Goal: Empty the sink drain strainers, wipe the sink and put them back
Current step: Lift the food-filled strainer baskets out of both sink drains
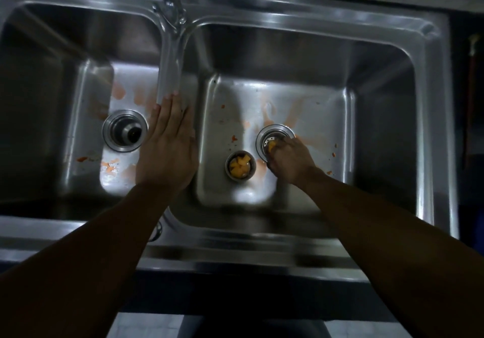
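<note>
Double steel sink (pixel 432 102).

Right basin: loose strainer (pixel 227 164) stands upright on the floor, mouth up, axis vertical, with yellow-orange bits inside. It sits just near-left of the drain (pixel 275 127). Right hand (pixel 290 159) is at that drain's near rim, fingers curled down, pinching an orange scrap (pixel 272 145).

Left basin: second strainer (pixel 125 130) seated in its drain, knob up.

Left hand (pixel 167 149) lies flat on the divider (pixel 170 75), fingers straight and pressed together, pointing toward the faucet (pixel 170 2).

Orange smears (pixel 267 107) on both floors.
</note>
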### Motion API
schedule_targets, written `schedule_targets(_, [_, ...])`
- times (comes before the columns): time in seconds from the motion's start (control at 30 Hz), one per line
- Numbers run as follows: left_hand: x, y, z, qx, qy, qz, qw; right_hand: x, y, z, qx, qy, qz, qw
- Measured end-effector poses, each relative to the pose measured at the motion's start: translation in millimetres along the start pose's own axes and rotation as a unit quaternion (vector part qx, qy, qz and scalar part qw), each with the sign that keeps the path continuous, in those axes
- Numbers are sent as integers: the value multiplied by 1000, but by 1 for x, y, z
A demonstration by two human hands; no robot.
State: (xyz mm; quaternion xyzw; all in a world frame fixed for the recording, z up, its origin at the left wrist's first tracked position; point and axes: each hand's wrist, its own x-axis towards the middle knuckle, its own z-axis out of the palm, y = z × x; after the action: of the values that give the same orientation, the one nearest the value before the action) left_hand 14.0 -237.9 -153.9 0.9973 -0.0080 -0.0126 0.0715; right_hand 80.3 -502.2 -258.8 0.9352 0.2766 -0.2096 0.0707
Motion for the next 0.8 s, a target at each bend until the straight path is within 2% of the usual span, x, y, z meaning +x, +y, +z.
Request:
schedule_targets(0.2, [-2,2,-3,-2,-2,2,1000,-9,-4,-1,44,31,28,998])
schedule_targets(0.57, [-1,2,-4,-9,-9,1,1000,-1,-5,-1,-100,-5,-38,994])
schedule_targets(0.67, [-1,2,-4,-11,-9,-1,1000,-4,-4,-2,-91,-9,-10,996])
schedule_targets(0.8, [0,1,-3,-7,-5,1,1000,-11,-4,-1,-32,38,8,999])
